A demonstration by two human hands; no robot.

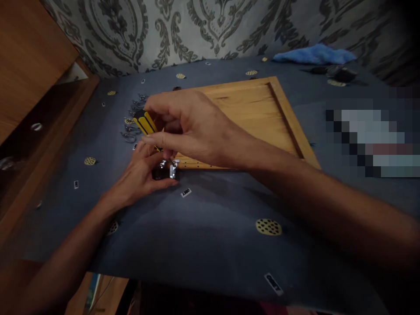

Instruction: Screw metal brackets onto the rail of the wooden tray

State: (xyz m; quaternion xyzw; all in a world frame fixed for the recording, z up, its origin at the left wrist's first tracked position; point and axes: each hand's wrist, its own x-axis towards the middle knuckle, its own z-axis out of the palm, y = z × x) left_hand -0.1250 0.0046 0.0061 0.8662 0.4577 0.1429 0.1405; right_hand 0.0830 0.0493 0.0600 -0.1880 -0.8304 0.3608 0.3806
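Observation:
My right hand (187, 127) is wrapped around a screwdriver with a yellow and black handle (146, 124), held tilted over the near left corner of a wooden board (262, 113). My left hand (141, 175) pinches a small silver metal hook (172, 169) against the board's front edge, right under the screwdriver's tip. The tip itself is hidden behind my fingers. A row of small holes runs along that front edge.
Several more metal hooks (131, 129) lie in a row left of the board on a dark blue patterned cloth (210, 227). A blue rag (315, 54) and dark objects sit at the far right. A wooden cabinet (29, 57) stands at left.

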